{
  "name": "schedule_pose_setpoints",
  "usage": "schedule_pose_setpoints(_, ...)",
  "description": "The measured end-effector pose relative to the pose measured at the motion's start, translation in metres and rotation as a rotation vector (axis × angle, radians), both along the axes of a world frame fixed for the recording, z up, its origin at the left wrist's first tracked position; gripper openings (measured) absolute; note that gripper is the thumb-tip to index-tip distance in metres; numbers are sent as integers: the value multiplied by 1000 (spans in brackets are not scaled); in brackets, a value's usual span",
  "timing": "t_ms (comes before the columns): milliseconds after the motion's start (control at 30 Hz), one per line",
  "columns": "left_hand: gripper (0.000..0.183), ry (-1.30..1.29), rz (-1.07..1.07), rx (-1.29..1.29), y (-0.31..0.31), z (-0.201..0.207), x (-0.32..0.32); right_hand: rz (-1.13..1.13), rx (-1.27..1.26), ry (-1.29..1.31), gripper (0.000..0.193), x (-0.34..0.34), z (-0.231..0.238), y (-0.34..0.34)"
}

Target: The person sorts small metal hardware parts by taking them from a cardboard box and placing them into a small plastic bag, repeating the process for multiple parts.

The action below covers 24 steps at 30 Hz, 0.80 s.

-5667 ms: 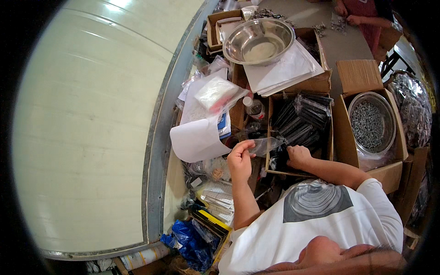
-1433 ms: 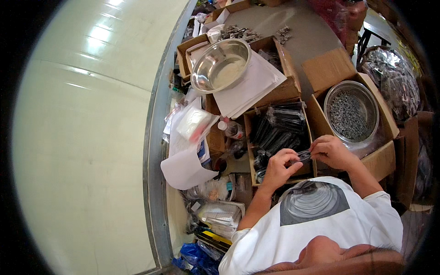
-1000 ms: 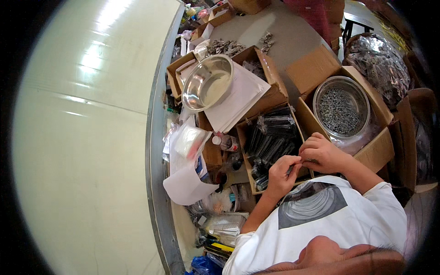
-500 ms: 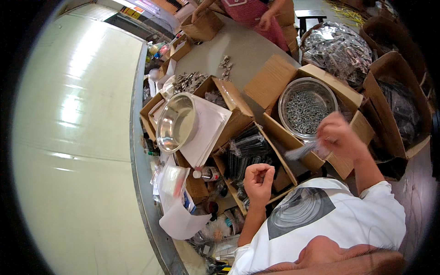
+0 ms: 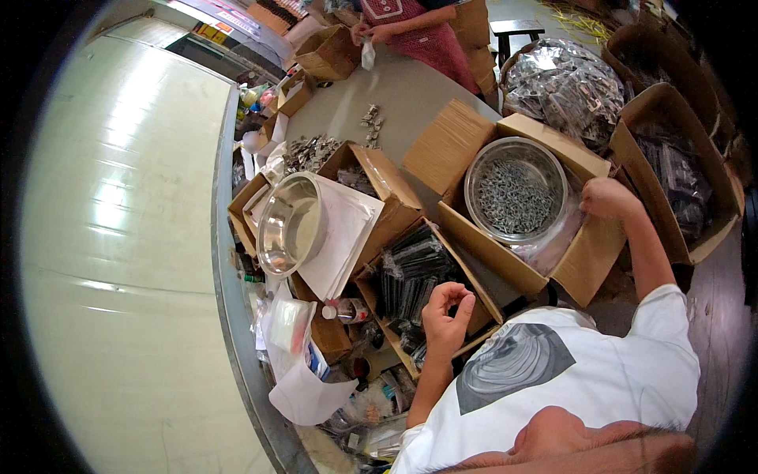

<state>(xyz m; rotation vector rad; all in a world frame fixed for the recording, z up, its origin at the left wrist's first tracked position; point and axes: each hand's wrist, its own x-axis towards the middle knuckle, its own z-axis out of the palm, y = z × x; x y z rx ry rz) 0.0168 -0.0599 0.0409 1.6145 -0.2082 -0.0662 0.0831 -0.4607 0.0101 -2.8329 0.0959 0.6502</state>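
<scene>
My left hand (image 5: 446, 318) is raised in front of my chest, over the near edge of a box of black plastic-wrapped pieces (image 5: 410, 272). Its fingers curl to meet the thumb in a pinch; anything held there is too small to make out. My right hand (image 5: 609, 199) is closed at the right side of an open cardboard box (image 5: 489, 246), and what it grips is hidden. In that box sits a round metal bowl (image 5: 471, 186) full of grey screws (image 5: 515, 197). Clear plastic film (image 5: 550, 246) lies beside the bowl, below my right hand.
An empty steel bowl (image 5: 278, 237) rests tilted on white sheets (image 5: 343, 237). Metal parts (image 5: 312, 152) lie on the grey table (image 5: 395, 87). Across it, another person in a red apron (image 5: 418, 35) holds a small whitish bag (image 5: 368, 54). Right stand a heap of clear packets (image 5: 564, 87) and more boxes (image 5: 620, 150).
My right hand has moved up and right from the bowl's near side; the blurred clear piece it carried no longer shows there. My left hand stays pinched. The other person's hands have come together around a bag.
</scene>
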Motion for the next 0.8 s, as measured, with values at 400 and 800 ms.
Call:
schedule_pose_setpoints(400,21,19,80,113,21,-5,-15,252,-276,137,20,48,-66,-18)
schedule_pose_setpoints(800,30,432,-282,-177,-42,-15,-6,294,787,-668,17,-30,44,130)
